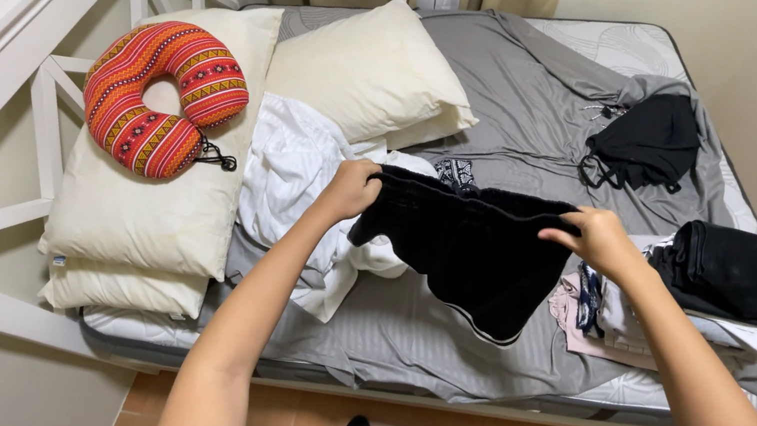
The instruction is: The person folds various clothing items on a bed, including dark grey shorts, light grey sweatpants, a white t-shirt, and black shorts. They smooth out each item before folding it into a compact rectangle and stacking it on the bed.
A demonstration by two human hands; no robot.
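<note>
Over the bed [478, 351], you hold a pair of black shorts [469, 248] stretched out by the waistband, one hand at each end. Your left hand [352, 189] is closed tight on the left end of the band, fingers curled over the cloth; your right hand [597, 240] pinches the right end between thumb and fingers. The shorts hang down from your hands above the grey sheet [519, 93], with a thin pale trim showing along the lower hem. Just behind your left hand lies a crumpled white garment [294, 169], spread across the sheet and reaching toward the pillows. A small patterned black-and-white piece [455, 171] peeks out just above the waistband. To your right, near your right wrist, sits a pile of folded clothes [675, 321] with a black folded piece [738, 275] on top. Further back on the right lies a loose black garment [648, 139]. On the left side of the bed a red striped neck pillow [138, 104] rests on a long cream pillow [147, 207], with another cream pillow [366, 69] beside it. A white frame [24, 86] stands along the left of the bed.
</note>
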